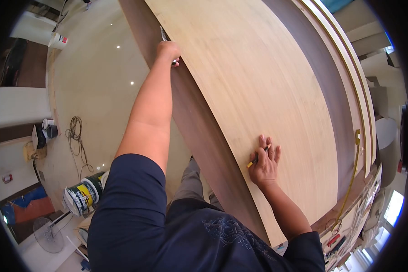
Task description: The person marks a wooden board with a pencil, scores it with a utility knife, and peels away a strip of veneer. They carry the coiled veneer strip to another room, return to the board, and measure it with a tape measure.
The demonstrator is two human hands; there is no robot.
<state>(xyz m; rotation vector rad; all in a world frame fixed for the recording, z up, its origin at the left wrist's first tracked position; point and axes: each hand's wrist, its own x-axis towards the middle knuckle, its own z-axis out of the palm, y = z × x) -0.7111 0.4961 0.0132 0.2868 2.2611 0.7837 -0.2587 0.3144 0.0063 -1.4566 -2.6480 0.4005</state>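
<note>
A pale wood-veneer sheet [258, 81] lies across a darker brown board [190, 118], with its long edge running past my arms. At the far part of that edge, my left hand [168, 51] is closed around a slim tool [163, 34] with a narrow metallic end; its exact kind is mostly hidden by the fingers. My right hand [265, 165] rests on the sheet nearer my body, fingers stretched forward. Tucked between those fingers is a black-and-yellow pencil [254, 162].
A yellow tape measure [347, 190] stretches along the right side of the stack, near red-handled tools [334, 240]. On the floor at left are paint buckets [84, 195], a coiled cable [75, 136] and a fan [49, 235]. A white bucket [59, 41] stands farther off.
</note>
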